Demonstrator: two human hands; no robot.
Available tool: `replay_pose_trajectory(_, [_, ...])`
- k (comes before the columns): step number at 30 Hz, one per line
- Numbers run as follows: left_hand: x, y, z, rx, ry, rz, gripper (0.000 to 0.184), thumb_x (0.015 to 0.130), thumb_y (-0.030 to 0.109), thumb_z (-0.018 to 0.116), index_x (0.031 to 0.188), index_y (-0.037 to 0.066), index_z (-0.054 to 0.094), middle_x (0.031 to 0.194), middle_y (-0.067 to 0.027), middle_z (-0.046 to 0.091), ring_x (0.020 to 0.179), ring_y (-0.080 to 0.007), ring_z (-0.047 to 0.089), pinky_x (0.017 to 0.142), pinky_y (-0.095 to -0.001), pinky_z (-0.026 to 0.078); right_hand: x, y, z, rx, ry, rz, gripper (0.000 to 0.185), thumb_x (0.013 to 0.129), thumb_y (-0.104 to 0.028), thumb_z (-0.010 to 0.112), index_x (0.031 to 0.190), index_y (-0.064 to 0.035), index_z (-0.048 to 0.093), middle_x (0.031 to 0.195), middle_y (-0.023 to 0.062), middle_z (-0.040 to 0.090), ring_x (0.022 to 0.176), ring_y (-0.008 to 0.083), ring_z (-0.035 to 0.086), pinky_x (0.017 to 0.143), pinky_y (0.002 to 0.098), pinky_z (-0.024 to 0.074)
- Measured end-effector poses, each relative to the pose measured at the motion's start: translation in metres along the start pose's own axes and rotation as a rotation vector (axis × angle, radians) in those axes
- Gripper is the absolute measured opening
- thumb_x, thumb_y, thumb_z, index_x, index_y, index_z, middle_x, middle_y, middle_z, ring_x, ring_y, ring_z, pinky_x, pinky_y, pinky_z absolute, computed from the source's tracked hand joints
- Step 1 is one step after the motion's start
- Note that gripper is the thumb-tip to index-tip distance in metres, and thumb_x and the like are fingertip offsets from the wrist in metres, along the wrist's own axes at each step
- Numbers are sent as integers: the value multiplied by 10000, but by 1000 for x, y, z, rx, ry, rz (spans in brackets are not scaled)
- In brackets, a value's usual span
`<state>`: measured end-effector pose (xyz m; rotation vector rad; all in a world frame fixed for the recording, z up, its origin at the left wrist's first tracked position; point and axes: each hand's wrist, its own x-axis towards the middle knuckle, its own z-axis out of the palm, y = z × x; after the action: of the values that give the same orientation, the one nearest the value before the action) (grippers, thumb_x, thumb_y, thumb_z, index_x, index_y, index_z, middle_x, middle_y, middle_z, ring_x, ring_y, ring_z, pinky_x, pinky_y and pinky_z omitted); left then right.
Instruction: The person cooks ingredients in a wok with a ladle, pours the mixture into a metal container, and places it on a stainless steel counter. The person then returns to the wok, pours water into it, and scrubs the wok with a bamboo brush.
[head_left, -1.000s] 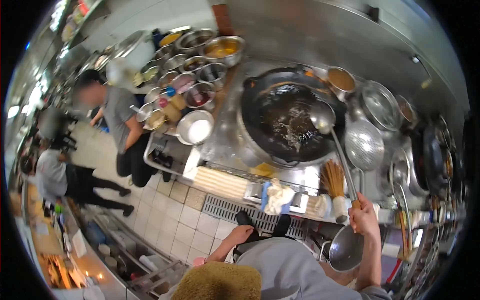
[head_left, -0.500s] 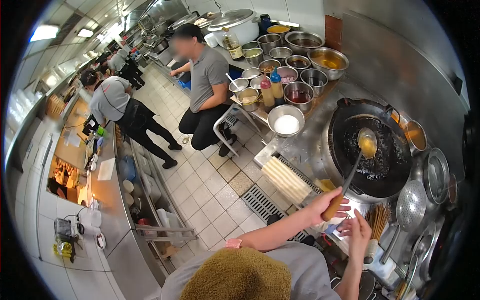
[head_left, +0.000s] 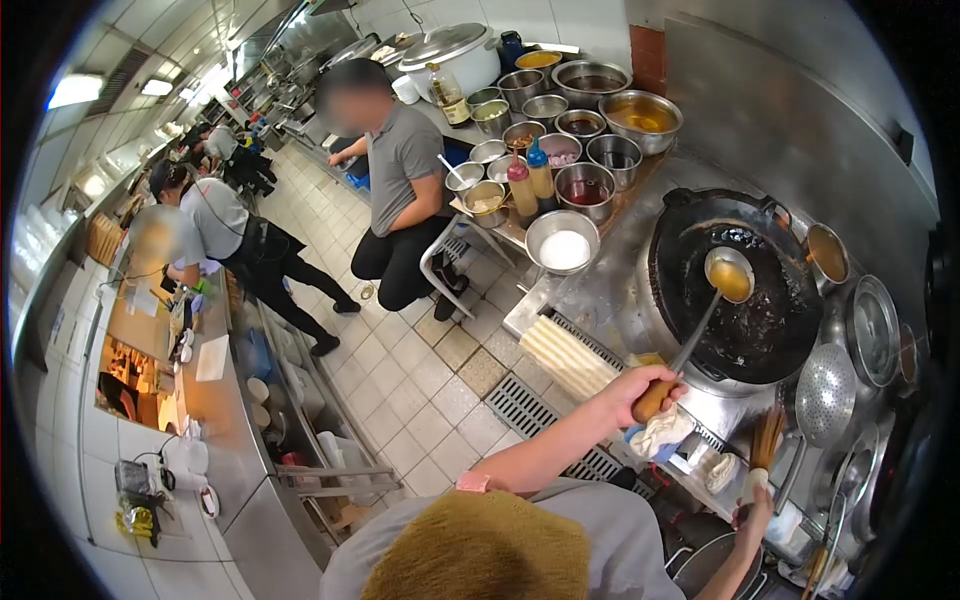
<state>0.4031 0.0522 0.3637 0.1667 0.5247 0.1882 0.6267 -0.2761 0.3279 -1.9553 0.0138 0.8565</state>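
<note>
My left hand point(head_left: 645, 392) is closed around the wooden handle of a ladle point(head_left: 702, 322). The ladle's bowl, with yellowish liquid in it, is over the black wok point(head_left: 680, 240). Dark, shiny liquid shows inside the wok. Lower right, my right hand point(head_left: 757, 507) grips the pale handle of a bamboo wok brush point(head_left: 767, 445), its bristles pointing up toward the stove. A folded whitish cloth point(head_left: 662, 432) lies by the counter edge, just below my left hand.
A perforated skimmer point(head_left: 826, 395) and a metal lid point(head_left: 875, 330) stand right of the wok. Beyond it are several seasoning bowls point(head_left: 585, 190), squeeze bottles point(head_left: 521, 188) and a bowl of white powder point(head_left: 563, 245). One person point(head_left: 405, 165) sits nearby; others work along the left counter.
My right hand has moved down and right, away from my left hand, and has taken hold of the brush. The ladle has shifted slightly up and left.
</note>
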Motion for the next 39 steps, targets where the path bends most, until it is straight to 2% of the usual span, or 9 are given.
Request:
replay_pose_trajectory(2, [-6, 4, -2, 21, -3, -29, 235, 885, 122, 546, 1085, 2, 526, 842, -114, 603, 618, -141, 580, 506, -244, 514, -26, 8, -7, 518, 70, 177, 353, 897, -309, 594, 1181, -111, 524, 669, 35, 557, 540, 114, 564, 371, 252, 406])
replay_pose_trajectory(7, [-26, 10, 9, 55, 47, -61, 237, 852, 123, 557, 1059, 11, 539, 780, -85, 592, 571, -131, 566, 457, -228, 467, -80, -57, 25, 840, -57, -172, 744, 840, -167, 613, 1496, -229, 270, 1073, 149, 598, 604, 167, 584, 355, 215, 412])
replay_pose_trajectory(10, [-9, 21, 1, 92, 73, -116, 268, 905, 171, 557, 1109, -1, 536, 748, -25, 518, 545, -79, 453, 430, -207, 369, -58, -133, 58, 124, 34, -613, 641, 829, -116, 655, 1421, -76, 412, 1008, 66, 613, 704, 112, 565, 550, 211, 461])
replay_pose_trajectory(11, [-11, 23, 2, 60, -106, -100, 287, 927, 152, 535, 1179, 16, 519, 774, -31, 509, 584, -77, 470, 445, -198, 381, -45, -157, 73, -83, 95, -757, 556, 837, -144, 672, 1348, -25, 488, 1028, 110, 646, 813, 203, 635, 657, 294, 511])
replay_pose_trajectory(12, [-19, 24, 14, 24, -117, -129, 315, 932, 130, 525, 1230, 31, 499, 795, -47, 511, 591, -86, 476, 451, -210, 396, 15, -143, 80, -489, 319, -1088, 534, 828, -205, 687, 1330, -91, 541, 1165, 116, 645, 861, 209, 667, 694, 342, 504])
replay_pose_trajectory(14, [-21, 19, 21, 20, -102, -130, 297, 954, 127, 502, 1229, 16, 491, 805, -67, 517, 591, -98, 479, 455, -217, 407, 22, -191, 112, -830, 270, -901, 546, 778, -289, 723, 1281, -134, 578, 966, 189, 655, 897, 373, 638, 786, 439, 515])
replay_pose_trajectory(20, [-29, 12, 27, -38, -108, -159, 274, 973, 127, 487, 1216, 2, 490, 817, -95, 528, 591, -108, 476, 459, -223, 410, 71, -204, 142, -1203, 479, -1221, 355, 765, -147, 606, 1108, -212, 664, 717, 146, 617, 586, 281, 657, 527, 393, 515])
replay_pose_trajectory(32, [-34, 4, 40, -193, -148, -179, 236, 964, 171, 525, 1125, -1, 513, 770, -42, 527, 571, -79, 496, 445, -199, 411, 72, -233, 122, -1139, 301, -1200, 222, 743, -161, 641, 964, -155, 657, 773, 162, 653, 689, 336, 661, 612, 442, 529])
replay_pose_trajectory(39, [-27, -7, 42, -276, -88, -167, 163, 983, 174, 487, 1081, 44, 482, 795, -54, 520, 545, -82, 448, 420, -217, 393, 60, -240, 130, -1174, 245, -1134, 352, 767, -148, 671, 1119, -159, 671, 804, 189, 639, 716, 364, 659, 646, 462, 525])
